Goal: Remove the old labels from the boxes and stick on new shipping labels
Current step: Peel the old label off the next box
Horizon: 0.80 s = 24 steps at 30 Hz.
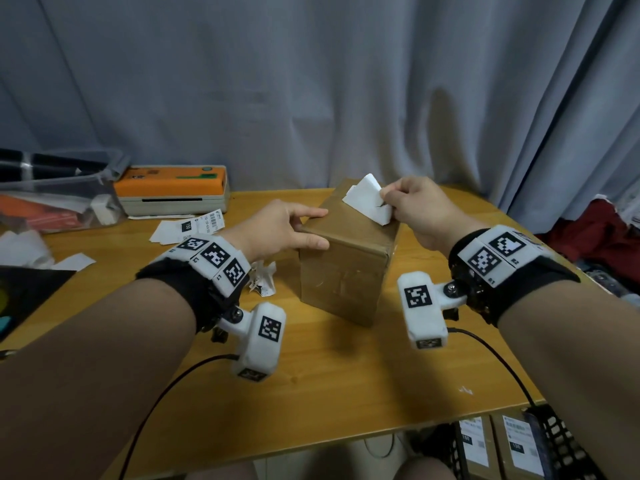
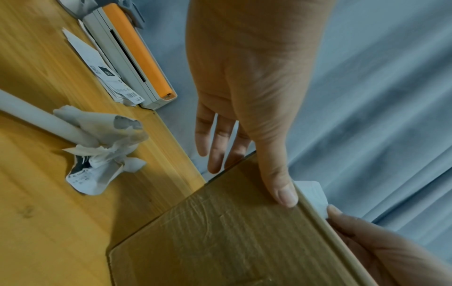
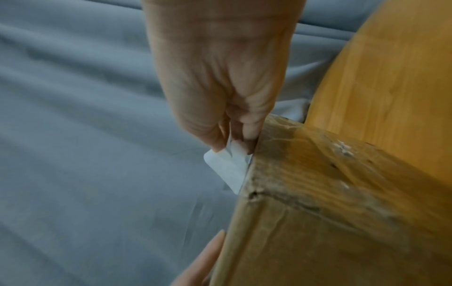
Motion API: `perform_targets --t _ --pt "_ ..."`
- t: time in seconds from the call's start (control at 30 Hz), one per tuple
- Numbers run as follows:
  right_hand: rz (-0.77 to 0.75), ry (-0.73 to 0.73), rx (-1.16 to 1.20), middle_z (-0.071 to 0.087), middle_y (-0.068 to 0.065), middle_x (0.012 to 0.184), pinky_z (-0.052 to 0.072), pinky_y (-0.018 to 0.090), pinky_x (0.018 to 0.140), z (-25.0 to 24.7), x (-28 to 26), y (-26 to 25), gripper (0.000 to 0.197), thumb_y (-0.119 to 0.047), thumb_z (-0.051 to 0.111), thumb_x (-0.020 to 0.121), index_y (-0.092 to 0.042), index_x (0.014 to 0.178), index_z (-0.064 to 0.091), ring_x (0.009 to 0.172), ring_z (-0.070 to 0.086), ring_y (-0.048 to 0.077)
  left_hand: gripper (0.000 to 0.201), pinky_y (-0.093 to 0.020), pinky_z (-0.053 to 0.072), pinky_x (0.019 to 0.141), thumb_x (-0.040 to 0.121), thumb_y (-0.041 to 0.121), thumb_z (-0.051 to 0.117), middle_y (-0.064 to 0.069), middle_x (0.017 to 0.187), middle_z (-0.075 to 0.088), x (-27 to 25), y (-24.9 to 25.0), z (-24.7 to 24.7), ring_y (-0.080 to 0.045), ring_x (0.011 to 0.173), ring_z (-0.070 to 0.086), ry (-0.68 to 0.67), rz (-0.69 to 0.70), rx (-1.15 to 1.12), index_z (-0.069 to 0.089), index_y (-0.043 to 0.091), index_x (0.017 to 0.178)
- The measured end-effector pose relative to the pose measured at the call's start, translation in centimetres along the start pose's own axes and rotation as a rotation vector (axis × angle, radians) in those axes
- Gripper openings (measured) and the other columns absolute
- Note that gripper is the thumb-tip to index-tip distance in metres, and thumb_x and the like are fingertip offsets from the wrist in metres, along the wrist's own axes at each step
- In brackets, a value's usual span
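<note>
A brown cardboard box (image 1: 346, 271) (image 2: 232, 241) (image 3: 330, 212) stands on the wooden table (image 1: 346, 382). My left hand (image 1: 311, 227) (image 2: 252, 174) grips its upper left corner, thumb on the near face and fingers over the far side. My right hand (image 1: 386, 202) (image 3: 232, 143) pinches a white label (image 1: 367, 199) (image 2: 315, 195) (image 3: 227, 170) between thumb and fingers. The label is peeled up from the box top, its blank side showing and its lower edge down at the top right edge of the box.
An orange and grey label printer (image 1: 173, 188) (image 2: 137, 58) sits at the back left, printed labels (image 1: 188, 228) in front of it. Crumpled label scraps (image 1: 263, 282) (image 2: 102, 154) lie left of the box. A clear bin (image 1: 59, 195) is far left; labelled boxes in a basket (image 1: 502, 448) stand below the table.
</note>
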State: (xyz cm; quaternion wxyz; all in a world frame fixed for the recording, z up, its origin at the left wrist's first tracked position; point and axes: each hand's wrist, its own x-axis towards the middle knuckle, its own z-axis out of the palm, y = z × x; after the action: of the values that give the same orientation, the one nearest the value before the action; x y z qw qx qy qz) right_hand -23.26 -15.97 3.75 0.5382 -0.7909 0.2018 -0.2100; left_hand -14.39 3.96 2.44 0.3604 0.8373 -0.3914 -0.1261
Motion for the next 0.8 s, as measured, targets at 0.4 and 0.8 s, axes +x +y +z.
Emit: perform_targets --t 0.4,0.8 --pt "-0.141 -0.062 -0.237 0.057 -0.003 0.077 0.044 0.024 0.067 0.0 -0.2 -1.3 0.017 -0.016 0.055 0.092 -0.021 0.076 0.055 0.075 0.053 0.013 0.113 -0.048 0.028 0.101 0.062 0.092 0.030 -0.012 0.143 0.036 0.8 7.1 2.6 -0.031 0.133 0.028 -0.143 -0.171 0.806 0.037 0.010 0.139" --pt "-0.193 -0.097 -0.788 0.043 0.004 0.052 0.030 0.031 0.051 -1.1 -1.2 -1.9 0.045 -0.027 0.075 0.077 -0.009 0.050 0.045 0.057 0.044 0.022 0.125 -0.056 0.019 0.109 0.058 0.095 0.026 -0.011 0.154 0.020 0.2 7.7 3.5 -0.031 0.140 0.015 -0.125 -0.321 0.672 0.020 0.008 0.147"
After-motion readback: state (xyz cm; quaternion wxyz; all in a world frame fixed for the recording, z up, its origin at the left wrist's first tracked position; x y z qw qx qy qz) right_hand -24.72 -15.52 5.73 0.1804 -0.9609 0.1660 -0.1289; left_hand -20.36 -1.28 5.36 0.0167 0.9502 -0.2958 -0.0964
